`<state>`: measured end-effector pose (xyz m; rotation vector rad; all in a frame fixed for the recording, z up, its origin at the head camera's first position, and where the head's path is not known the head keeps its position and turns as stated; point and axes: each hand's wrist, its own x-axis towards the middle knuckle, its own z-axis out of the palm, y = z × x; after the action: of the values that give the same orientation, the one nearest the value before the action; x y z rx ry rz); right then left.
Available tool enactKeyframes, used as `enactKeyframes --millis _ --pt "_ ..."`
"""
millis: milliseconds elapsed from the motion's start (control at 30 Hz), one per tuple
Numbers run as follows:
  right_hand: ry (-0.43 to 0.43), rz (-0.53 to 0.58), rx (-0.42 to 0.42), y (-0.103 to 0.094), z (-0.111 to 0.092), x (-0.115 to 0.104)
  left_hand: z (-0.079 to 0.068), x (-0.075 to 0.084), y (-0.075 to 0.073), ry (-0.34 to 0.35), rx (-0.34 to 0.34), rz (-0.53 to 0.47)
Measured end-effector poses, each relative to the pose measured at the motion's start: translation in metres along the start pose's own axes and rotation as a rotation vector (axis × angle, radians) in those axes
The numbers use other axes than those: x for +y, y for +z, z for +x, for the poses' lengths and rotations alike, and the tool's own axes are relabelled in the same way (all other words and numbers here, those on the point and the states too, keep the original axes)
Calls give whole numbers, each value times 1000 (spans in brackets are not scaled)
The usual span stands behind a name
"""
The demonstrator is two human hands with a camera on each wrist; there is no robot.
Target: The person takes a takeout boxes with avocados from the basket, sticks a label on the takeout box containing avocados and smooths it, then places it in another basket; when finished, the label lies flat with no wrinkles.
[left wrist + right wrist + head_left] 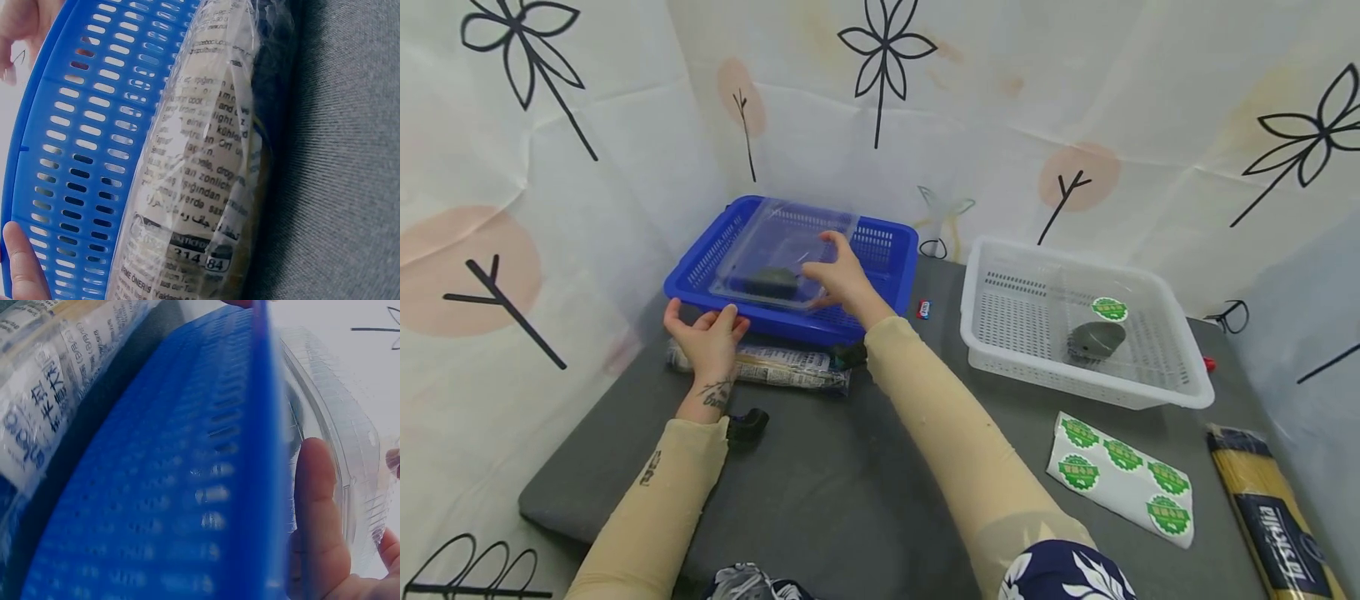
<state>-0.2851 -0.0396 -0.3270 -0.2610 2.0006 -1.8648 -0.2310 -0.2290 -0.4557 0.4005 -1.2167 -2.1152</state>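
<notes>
A clear plastic container (760, 242) sits at a slant over the blue basket (891, 258), and a dark grey stone-like piece (772, 282) shows through it. My right hand (842, 275) curves round the container's right end, thumb and fingers spread to opposite sides. In the right wrist view, one finger (319, 512) lies along the container's rim, just inside the basket wall. At the basket's front left corner, my left hand (706, 337) touches the rim with its fingertips. A transparent pack with a printed paper label (790, 367) lies along the basket's front.
A white basket (1000, 358) stands to the right with a similar grey piece (1097, 340) and a green sticker (1109, 309). Nearer are a sheet of green stickers (1123, 475) and a spaghetti pack (1270, 517). Between the baskets lies a small red-and-blue wrapper (923, 309).
</notes>
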Motion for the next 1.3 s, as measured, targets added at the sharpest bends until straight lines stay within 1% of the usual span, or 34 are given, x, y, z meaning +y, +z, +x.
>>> enactKeyframes --millis 100,233,433,500,633,733,900,1033,1133,1300 --pt "-4 49 3 -12 -4 -3 0 -1 2 2 -2 -3" --pt "-17 92 14 -28 -18 -9 -2 1 6 -2 -6 -4" --pt "-55 106 28 -45 -50 -21 -4 6 10 -23 -12 -16" --pt "-62 99 32 -49 -62 -24 -2 5 9 -22 -14 -22" --pt "-82 87 15 -59 -88 -24 2 -1 5 -6 -17 -23" --pt "-97 87 -10 -66 -108 -19 5 -4 2 -3 -15 -29" --pt "-102 106 -52 -76 -147 -5 7 -5 1 -20 -4 -50" --pt "-94 130 -72 -85 -179 7 12 -11 -3 -24 -21 -63" --pt "-85 134 -69 -91 -202 16 16 -17 -6 -28 -32 -65" --pt "-67 99 -73 -103 -239 32 10 -12 -4 -51 -31 -67"
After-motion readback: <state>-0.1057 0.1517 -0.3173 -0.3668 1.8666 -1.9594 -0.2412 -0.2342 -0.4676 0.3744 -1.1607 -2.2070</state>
